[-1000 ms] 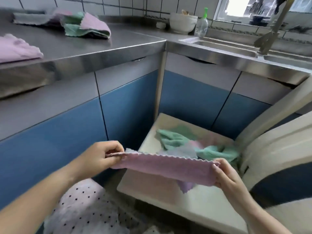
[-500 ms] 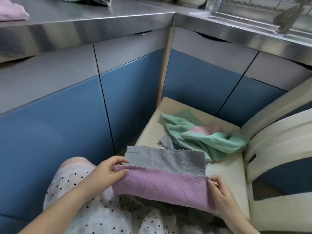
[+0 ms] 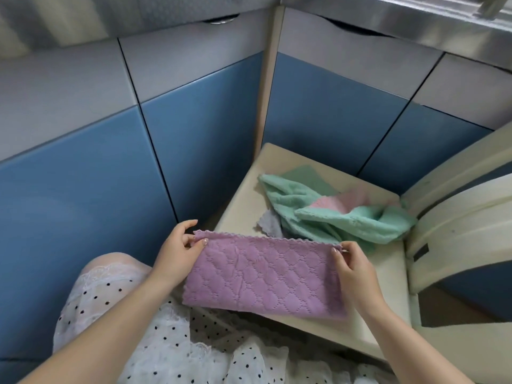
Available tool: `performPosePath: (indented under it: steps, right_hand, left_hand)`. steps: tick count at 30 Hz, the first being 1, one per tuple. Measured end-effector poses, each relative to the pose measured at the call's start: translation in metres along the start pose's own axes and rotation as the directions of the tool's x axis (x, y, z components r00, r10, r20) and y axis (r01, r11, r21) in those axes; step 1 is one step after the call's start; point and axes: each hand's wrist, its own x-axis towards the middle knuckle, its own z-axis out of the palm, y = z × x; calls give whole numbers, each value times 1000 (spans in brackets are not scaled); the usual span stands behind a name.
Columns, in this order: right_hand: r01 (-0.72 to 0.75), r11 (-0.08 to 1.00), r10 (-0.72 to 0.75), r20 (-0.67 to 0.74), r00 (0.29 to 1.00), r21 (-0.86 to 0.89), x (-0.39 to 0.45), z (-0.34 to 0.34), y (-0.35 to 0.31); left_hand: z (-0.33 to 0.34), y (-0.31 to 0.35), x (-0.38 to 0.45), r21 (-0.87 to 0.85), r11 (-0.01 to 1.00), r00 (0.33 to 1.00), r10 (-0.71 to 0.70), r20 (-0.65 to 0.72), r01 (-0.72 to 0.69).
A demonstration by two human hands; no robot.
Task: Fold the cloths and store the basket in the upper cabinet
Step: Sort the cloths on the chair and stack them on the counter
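A purple quilted cloth, folded in half into a long strip, lies over my lap and the front of a cream chair seat. My left hand pinches its upper left corner. My right hand pinches its upper right corner. Behind it on the seat lies a crumpled heap of green cloths, with a pink cloth among them and a grey cloth poking out at the left. No basket is in view.
Blue and grey lower cabinet doors meet in a corner just beyond the chair. The steel counter edge runs along the top. The chair's cream backrest rises at the right. My dotted white skirt covers my lap.
The cloth's grey side has been folded under, so only purple shows. It was lowered from mid-air onto my lap and the seat. The view has tilted down, and the countertop has left the frame.
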Motion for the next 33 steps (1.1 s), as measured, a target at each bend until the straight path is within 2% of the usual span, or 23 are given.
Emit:
performPosePath:
  steps: [15,20,22,23,24,26,28,30,31,33]
  right_hand:
    - [-54,998,53,-21,998,-40,11,7,4]
    - [-68,997,67,-37,997,-23,12,5,2]
    - [-61,998,61,-56,997,7,7,0,1]
    - [-36,999,36,-89,995,7,2,-3,2]
    - [15,1000,-17,-140,990,-14,-4,-5,2]
    - [196,976,-212,-219,952,-94,-19,0,-2]
    - [386,905,-411,-130,902,-181,-33,20,-10]
    - [504,822,-518,19,855,-266,-39,50,-17]
    - [536,785,-540,79,838,-310,-40,65,-19]
    - [550,732,-527,177,831,-402,-39,86,-17]
  left_hand:
    - [10,-5,22,147,989,998,20,-65,-10]
    - [7,-3,22,168,985,994,-10,-107,28]
    - [3,-1,12,231,973,986,58,-158,-20]
    - [3,0,5,276,957,973,139,-186,-84]
    - [5,2,-5,337,924,948,253,-192,-178]
    - [16,8,-25,465,795,870,484,-97,-391]
    - [36,10,-38,530,644,790,608,83,-552]
    - [63,9,-44,609,497,747,613,258,-618]
    - [75,8,-45,651,443,749,585,313,-617]
    - [90,7,-46,707,403,784,511,353,-581]
